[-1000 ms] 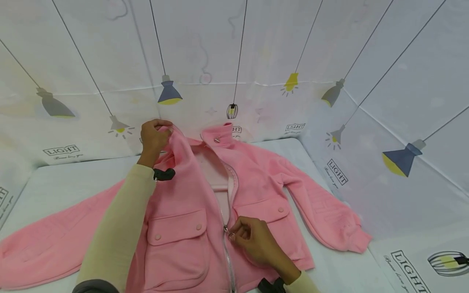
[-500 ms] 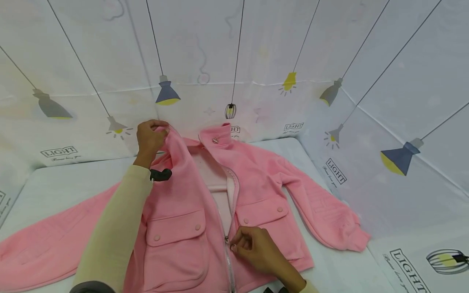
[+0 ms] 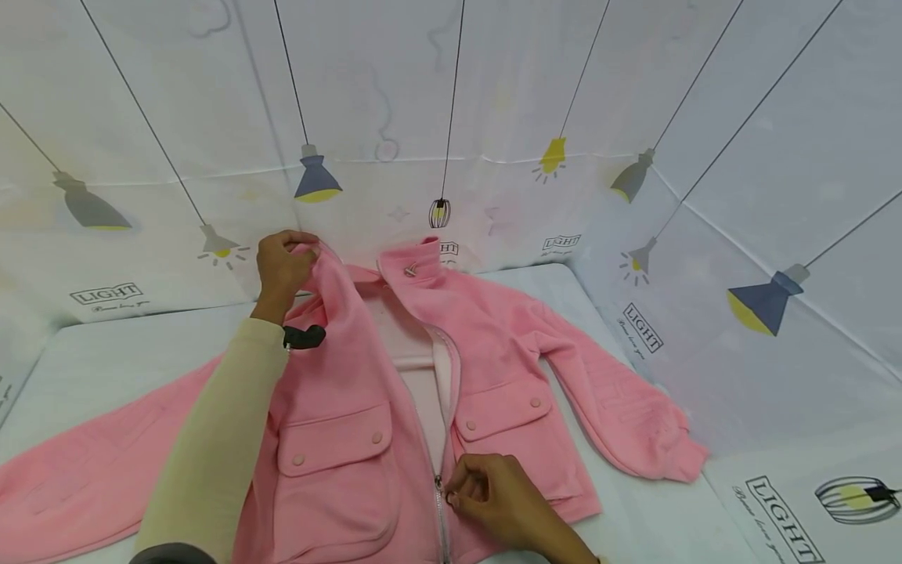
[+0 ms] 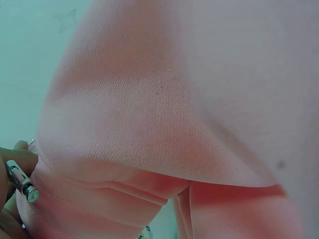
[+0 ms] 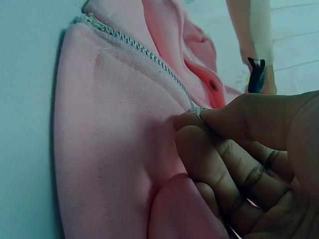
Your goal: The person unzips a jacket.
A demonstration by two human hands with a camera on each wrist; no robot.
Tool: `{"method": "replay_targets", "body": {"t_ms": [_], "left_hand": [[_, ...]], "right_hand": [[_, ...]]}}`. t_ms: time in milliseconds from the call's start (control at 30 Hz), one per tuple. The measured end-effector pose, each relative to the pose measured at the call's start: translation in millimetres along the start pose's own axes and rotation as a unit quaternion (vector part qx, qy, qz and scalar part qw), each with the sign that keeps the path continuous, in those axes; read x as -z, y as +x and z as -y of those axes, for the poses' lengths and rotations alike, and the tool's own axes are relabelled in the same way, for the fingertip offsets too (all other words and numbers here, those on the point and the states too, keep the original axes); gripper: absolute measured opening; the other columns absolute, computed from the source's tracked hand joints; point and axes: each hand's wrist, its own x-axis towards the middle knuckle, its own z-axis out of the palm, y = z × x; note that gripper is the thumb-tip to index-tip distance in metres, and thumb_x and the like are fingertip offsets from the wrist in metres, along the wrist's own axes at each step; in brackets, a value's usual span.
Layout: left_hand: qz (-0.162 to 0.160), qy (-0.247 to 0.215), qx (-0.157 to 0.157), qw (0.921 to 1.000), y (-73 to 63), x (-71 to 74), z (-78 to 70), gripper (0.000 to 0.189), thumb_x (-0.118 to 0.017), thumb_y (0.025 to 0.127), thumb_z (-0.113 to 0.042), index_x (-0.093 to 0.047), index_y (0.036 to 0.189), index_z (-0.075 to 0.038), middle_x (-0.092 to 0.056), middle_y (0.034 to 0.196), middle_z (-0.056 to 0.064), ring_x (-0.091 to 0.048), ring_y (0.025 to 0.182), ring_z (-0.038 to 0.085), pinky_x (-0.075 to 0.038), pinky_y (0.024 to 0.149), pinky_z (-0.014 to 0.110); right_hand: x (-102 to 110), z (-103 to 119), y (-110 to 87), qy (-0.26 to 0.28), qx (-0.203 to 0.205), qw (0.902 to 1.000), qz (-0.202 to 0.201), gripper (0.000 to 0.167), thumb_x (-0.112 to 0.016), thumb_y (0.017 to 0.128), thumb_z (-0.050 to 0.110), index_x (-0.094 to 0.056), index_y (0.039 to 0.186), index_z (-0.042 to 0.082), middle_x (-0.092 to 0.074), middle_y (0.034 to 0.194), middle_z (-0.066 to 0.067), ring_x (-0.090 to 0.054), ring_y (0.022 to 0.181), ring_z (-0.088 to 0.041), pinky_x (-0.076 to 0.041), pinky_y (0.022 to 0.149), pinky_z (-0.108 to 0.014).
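A pink jacket (image 3: 338, 360) lies front up, its upper front parted over a pale lining and its metal zipper (image 3: 441, 521) joined below the slider. My right hand (image 3: 496, 497) pinches the zipper pull (image 5: 199, 113) between thumb and forefinger, low on the front. Up at the collar, my left hand (image 3: 282, 270) grips the jacket's left-hand collar edge and holds it raised. In the left wrist view, pink cloth fills most of the picture, and a metal collar clasp (image 4: 22, 181) sits beside the fingers at the left edge.
The jacket rests on a white-covered table (image 3: 155, 333). Behind and to the right stand white walls (image 3: 395, 94) printed with hanging lamps. One sleeve (image 3: 92, 470) stretches left; the other sleeve (image 3: 620, 407) reaches right towards the side wall.
My right hand has drawn the zipper slider down the front, widening the opening above it. My left hand keeps its hold on the collar; the whole view has shifted slightly.
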Motion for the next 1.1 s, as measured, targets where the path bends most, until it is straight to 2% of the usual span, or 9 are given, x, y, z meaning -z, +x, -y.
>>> {"method": "replay_targets", "body": {"t_ms": [200, 400, 567, 733, 867, 1000, 1100], "left_hand": [[0.000, 0.007, 0.002, 1.0000, 1.5, 1.1, 1.9, 0.022, -0.071, 0.096, -0.013, -0.080, 0.115, -0.008, -0.076, 0.118, 0.017, -0.064, 0.094, 0.012, -0.051, 0.073, 0.017], [-0.001, 0.005, 0.003, 1.0000, 1.5, 2.0, 2.4, 0.022, -0.071, 0.096, -0.013, -0.080, 0.116, -0.008, -0.075, 0.119, 0.016, -0.063, 0.096, 0.013, -0.051, 0.073, 0.016], [0.000, 0.008, -0.001, 1.0000, 2.5, 3.5, 2.0, 0.023, -0.071, 0.095, -0.012, -0.080, 0.116, -0.009, -0.076, 0.117, 0.016, -0.064, 0.092, 0.013, -0.052, 0.070, 0.017], [-0.004, 0.015, -0.005, 0.9999, 2.7, 4.7, 1.2, 0.022, -0.071, 0.094, -0.012, -0.081, 0.114, -0.009, -0.076, 0.114, 0.015, -0.062, 0.093, 0.012, -0.051, 0.070, 0.017], [-0.007, 0.019, -0.009, 0.9998, 3.1, 5.7, 1.0, 0.022, -0.073, 0.093, -0.012, -0.082, 0.112, -0.009, -0.079, 0.112, 0.015, -0.061, 0.093, 0.011, -0.049, 0.070, 0.018], [-0.006, 0.022, -0.007, 0.9997, 3.3, 6.4, -0.1, 0.022, -0.073, 0.092, -0.011, -0.082, 0.113, -0.009, -0.078, 0.114, 0.015, -0.060, 0.095, 0.010, -0.048, 0.071, 0.018], [-0.007, 0.021, -0.004, 0.9997, 3.1, 6.4, -1.4, 0.022, -0.072, 0.093, -0.012, -0.082, 0.113, -0.009, -0.078, 0.116, 0.016, -0.060, 0.097, 0.010, -0.049, 0.072, 0.017]], "right_hand": [[0.3, 5.8, -9.9, 0.011, 0.005, 0.9998, 0.014, 0.010, -0.079, 0.092, 0.008, -0.075, 0.089, 0.017, -0.073, 0.076, 0.005, -0.064, 0.065, -0.001, -0.055, 0.058, -0.022], [1.8, 7.3, -19.4, 0.025, 0.016, 0.9990, 0.034, 0.017, -0.074, 0.089, -0.001, -0.076, 0.092, 0.016, -0.074, 0.078, 0.005, -0.064, 0.066, 0.001, -0.056, 0.060, -0.022], [1.6, 3.0, -25.9, 0.016, 0.034, 0.9980, 0.051, 0.012, -0.078, 0.091, 0.004, -0.076, 0.090, 0.016, -0.068, 0.071, 0.011, -0.059, 0.064, 0.006, -0.054, 0.058, -0.020], [0.9, -2.4, -31.3, 0.023, 0.049, 0.9964, 0.065, 0.013, -0.076, 0.089, 0.002, -0.077, 0.089, 0.015, -0.068, 0.070, 0.008, -0.057, 0.063, 0.008, -0.052, 0.055, -0.019], [1.2, -5.3, -34.6, 0.060, 0.037, 0.9928, 0.097, 0.016, -0.071, 0.088, -0.003, -0.077, 0.088, 0.013, -0.068, 0.070, 0.005, -0.055, 0.062, 0.008, -0.049, 0.055, -0.016], [2.3, -6.7, -37.4, 0.085, 0.017, 0.9882, 0.126, 0.019, -0.067, 0.088, -0.005, -0.077, 0.090, 0.011, -0.073, 0.075, 0.009, -0.063, 0.065, 0.005, -0.055, 0.058, -0.019], [3.6, -7.7, -38.4, 0.097, 0.009, 0.9846, 0.145, 0.016, -0.069, 0.088, -0.002, -0.077, 0.092, 0.011, -0.073, 0.076, 0.012, -0.065, 0.065, 0.004, -0.056, 0.058, -0.021]]}}
